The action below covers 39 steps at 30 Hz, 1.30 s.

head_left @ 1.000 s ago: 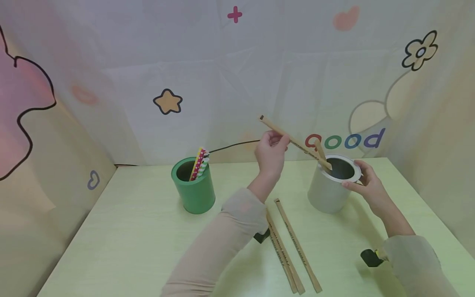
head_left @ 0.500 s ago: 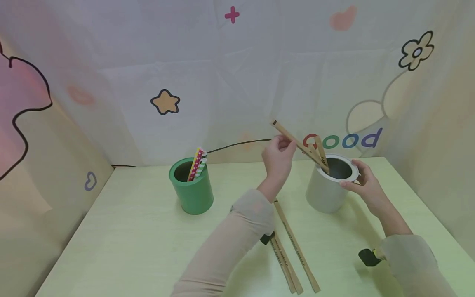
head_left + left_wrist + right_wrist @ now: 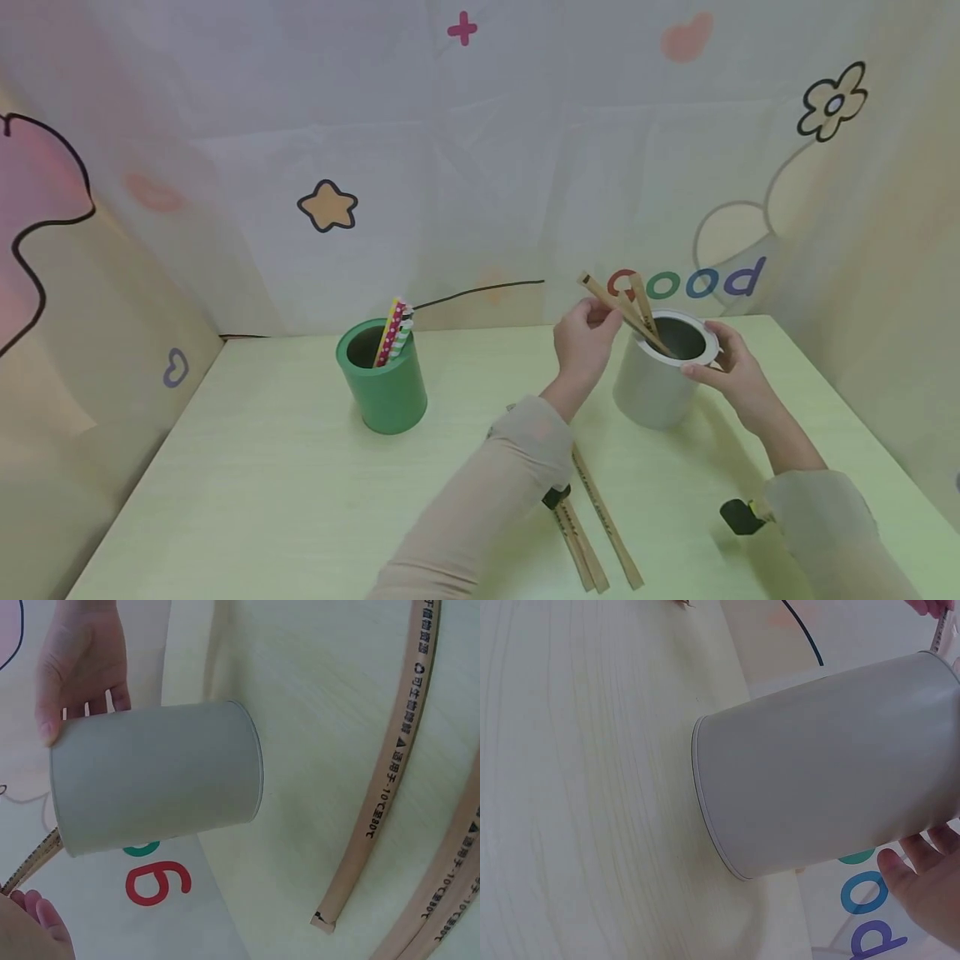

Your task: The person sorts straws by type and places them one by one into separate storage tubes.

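In the head view, my left hand [image 3: 587, 346] pinches a straw in a brown paper wrapper [image 3: 600, 290], slanting with its lower end inside the grey canister [image 3: 651, 392]. Other wrapped straws [image 3: 640, 293] lean against the canister's rim on that side. My right hand [image 3: 738, 379] grips the canister at its right rim, thumb in front and fingers behind. The left wrist view shows the canister wall [image 3: 157, 780] between both hands; the right wrist view has my right fingers [image 3: 922, 859] against its side.
Several more wrapped straws [image 3: 606, 517] lie on the pale table, partly under my left forearm. A green canister [image 3: 390, 396] holding patterned straws [image 3: 392, 333] stands to the left. Behind the table hangs a printed cloth [image 3: 480, 200].
My left hand has moved right and slightly down, and the straw has gone deeper into the grey canister. My right hand keeps its grip on the rim.
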Available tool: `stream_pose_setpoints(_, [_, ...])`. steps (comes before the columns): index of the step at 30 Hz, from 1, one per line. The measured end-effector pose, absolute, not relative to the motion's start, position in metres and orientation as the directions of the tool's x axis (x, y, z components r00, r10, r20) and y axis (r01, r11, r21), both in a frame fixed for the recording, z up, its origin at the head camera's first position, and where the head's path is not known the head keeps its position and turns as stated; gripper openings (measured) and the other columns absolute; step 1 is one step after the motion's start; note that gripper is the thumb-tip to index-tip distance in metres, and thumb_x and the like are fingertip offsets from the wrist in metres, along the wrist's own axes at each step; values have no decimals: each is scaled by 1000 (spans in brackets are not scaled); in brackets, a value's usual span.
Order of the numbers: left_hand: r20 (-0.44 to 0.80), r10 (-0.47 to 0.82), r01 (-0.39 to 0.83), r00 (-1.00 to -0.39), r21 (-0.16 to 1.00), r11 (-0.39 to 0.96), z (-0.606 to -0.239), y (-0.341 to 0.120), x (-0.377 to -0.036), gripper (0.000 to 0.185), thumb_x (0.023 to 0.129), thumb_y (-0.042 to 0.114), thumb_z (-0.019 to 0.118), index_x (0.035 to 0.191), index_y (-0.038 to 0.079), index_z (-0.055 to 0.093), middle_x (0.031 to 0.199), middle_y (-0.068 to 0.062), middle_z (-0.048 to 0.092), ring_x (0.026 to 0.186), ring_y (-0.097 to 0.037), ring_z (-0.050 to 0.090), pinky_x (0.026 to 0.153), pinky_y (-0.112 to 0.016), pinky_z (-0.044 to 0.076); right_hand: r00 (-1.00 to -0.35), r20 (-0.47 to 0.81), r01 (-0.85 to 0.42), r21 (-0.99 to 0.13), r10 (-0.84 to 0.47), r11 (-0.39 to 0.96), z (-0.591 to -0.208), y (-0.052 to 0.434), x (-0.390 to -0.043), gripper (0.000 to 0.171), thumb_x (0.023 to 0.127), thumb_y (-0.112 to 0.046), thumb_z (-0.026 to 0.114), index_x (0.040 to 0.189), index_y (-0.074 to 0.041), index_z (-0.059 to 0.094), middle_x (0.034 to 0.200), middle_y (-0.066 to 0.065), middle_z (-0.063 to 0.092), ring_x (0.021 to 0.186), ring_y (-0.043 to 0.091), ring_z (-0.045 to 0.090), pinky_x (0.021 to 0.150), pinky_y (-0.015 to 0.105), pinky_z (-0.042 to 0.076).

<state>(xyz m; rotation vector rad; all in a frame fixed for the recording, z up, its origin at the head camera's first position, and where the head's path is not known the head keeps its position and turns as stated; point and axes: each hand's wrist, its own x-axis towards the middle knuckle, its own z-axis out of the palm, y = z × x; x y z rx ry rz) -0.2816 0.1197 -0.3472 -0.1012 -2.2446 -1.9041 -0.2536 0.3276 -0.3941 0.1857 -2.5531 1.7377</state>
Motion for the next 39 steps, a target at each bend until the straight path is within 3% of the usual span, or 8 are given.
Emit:
stream_pose_setpoints(8, [124,-44,109,-991,959,263,-361,133,-282,14,80,28,63,88,17,65,80,7,65,72,-3,56,63,-17,44,-991,113,-133,-920,-75,369,-393,326,-253,72,87,-15,55,140,-7,6,140,20,12,128,41,19,81,4,38])
stream_pose_setpoints(23, [98,-5,95,-995,976,197,-380,125,-279,25,78,28,66,99,15,63,87,5,66,79,-6,59,68,-19,48,-993,101,-119,-911,-67,396,-392,326,-253,73,87,-17,55,140,-5,6,140,20,13,127,41,20,86,10,40])
stream_pose_setpoints(39, [131,16,132,-991,980,149,-391,56,-283,23,79,21,65,98,11,56,80,-2,59,65,-7,56,58,-19,46,-992,102,-122,-921,-75,371,-393,325,-254,75,87,-17,55,140,-5,4,140,21,11,127,41,18,82,4,39])
